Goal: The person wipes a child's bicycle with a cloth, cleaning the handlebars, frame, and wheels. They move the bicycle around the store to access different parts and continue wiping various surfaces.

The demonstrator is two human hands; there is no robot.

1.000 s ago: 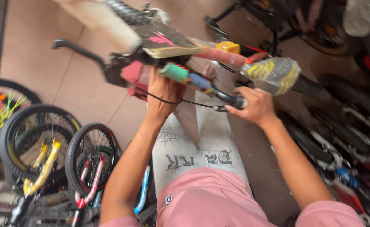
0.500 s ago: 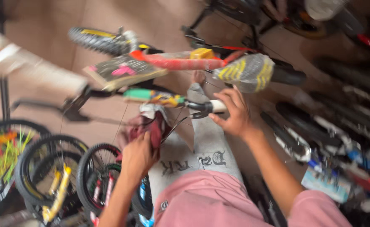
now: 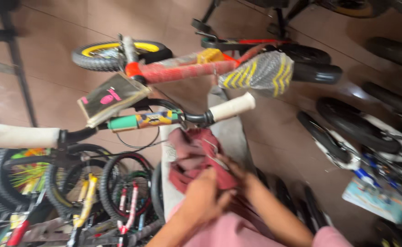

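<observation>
Both hands (image 3: 210, 192) together, fingers curled

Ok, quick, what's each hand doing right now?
Left hand: closed on the dark red cloth, gripping its lower part.
Right hand: fingers on the same cloth, pinching its right edge.

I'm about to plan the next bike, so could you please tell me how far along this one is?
The bike looks assembled: wheel, seat and handlebar are fitted. In hand: the left hand and right hand bunch a red rag just below the bar, not touching it. Left: the wrapping on frame, seat and grips is still on. The picture is blurred, so finer detail is unclear.
</observation>
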